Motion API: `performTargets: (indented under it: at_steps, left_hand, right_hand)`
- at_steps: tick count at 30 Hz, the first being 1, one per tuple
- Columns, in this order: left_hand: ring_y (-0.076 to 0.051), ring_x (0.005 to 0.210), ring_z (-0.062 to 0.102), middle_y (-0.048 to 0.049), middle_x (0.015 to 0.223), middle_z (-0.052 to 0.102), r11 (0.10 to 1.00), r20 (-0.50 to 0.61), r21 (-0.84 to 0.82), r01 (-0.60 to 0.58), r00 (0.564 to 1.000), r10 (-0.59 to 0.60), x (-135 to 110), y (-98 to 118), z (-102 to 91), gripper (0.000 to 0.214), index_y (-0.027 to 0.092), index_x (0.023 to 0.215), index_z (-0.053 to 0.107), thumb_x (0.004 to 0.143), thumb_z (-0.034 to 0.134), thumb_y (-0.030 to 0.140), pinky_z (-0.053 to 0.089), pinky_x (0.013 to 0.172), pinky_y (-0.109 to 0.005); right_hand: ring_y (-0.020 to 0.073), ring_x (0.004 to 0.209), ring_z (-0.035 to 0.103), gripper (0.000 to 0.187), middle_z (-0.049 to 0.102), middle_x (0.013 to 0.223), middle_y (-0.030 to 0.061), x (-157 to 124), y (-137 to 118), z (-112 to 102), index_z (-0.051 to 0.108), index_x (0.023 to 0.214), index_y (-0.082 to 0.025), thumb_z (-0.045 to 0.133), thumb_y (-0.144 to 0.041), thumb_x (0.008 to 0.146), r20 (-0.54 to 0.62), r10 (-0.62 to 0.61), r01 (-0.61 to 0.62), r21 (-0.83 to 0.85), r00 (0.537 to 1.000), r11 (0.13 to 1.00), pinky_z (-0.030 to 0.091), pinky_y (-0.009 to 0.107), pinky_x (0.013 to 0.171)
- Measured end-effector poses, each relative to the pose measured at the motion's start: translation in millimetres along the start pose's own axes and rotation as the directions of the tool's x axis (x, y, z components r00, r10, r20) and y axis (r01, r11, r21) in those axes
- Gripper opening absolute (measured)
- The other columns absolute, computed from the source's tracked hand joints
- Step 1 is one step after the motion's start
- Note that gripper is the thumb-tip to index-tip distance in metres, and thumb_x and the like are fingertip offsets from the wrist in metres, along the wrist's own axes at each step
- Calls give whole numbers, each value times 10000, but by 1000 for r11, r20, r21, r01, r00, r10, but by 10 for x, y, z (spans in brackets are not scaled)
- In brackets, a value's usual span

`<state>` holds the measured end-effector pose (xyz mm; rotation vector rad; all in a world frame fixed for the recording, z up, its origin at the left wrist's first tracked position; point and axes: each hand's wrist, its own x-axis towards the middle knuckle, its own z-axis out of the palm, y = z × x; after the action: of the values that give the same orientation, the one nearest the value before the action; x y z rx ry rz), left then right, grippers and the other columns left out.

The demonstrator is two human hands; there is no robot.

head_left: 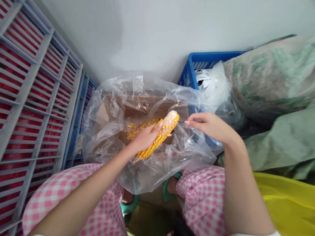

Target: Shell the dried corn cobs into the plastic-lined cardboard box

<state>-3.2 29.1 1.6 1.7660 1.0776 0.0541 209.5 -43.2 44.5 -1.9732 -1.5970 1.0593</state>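
My left hand (pixel 146 137) is wrapped round a yellow corn cob (pixel 152 146), which tilts up to the right. Kernels are off its upper end, where the pale core (pixel 171 117) shows; rows of kernels cover the rest. To the right, apart from the cob, is my right hand (pixel 207 124), its thumb and finger close together. Whether anything small is between them I cannot make out. Below the cob, a cardboard box (pixel 155 100) lined with a clear plastic bag (pixel 149 175) holds loose kernels (pixel 133 133) and what looks like more corn.
Stacked plastic crates (pixel 17 102) with red contents rise on the left. A blue basket (pixel 189 73) with white plastic bags (pixel 216 85) stands at the right, beside a full woven sack (pixel 277 75). Yellow material (pixel 298 200) lies nearer. A white wall (pixel 148 29) closes the back.
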Motion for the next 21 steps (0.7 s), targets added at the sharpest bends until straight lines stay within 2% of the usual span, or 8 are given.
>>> performTargets:
  at_steps: [4, 10, 17, 21]
  left_hand:
    - [-236, 1070, 505, -70, 1159, 574, 997, 19, -69, 27, 999, -26, 5, 14, -13, 709, 155, 1140, 549, 766, 187, 636, 350, 899, -313]
    - [-231, 1151, 443, -62, 1229, 520, 997, -8, -60, 41, 999, -42, 9, -6, -34, 707, 170, 1187, 520, 767, 195, 636, 304, 948, -301]
    - [-247, 1088, 492, -66, 1171, 568, 996, -17, -82, 25, 999, -27, 23, -19, -2, 674, 176, 1152, 550, 772, 218, 623, 324, 928, -323]
    - [-250, 996, 541, -80, 1071, 621, 998, -31, -53, 34, 999, -36, 37, -72, 51, 674, 152, 1069, 595, 772, 213, 621, 364, 880, -323]
  right_hand:
    - [82, 511, 381, 253, 496, 572, -28, 13, 13, -2, 587, 697, -161, 471, -378, 755, -44, 9, -6, 72, 999, 997, 283, 194, 493]
    - [79, 494, 366, 251, 485, 543, -34, 35, -27, 39, 581, 671, -163, 477, -377, 752, -82, 19, -14, 61, 996, 998, 274, 199, 495]
    - [96, 473, 397, 249, 515, 513, -26, 46, -36, 93, 601, 674, -175, 467, -370, 753, -120, 44, -52, -64, 992, 997, 267, 212, 477]
    - [122, 506, 471, 223, 577, 561, 7, 160, -76, 248, 605, 675, -196, 449, -329, 763, -167, 103, -136, -201, 981, 970, 291, 227, 510]
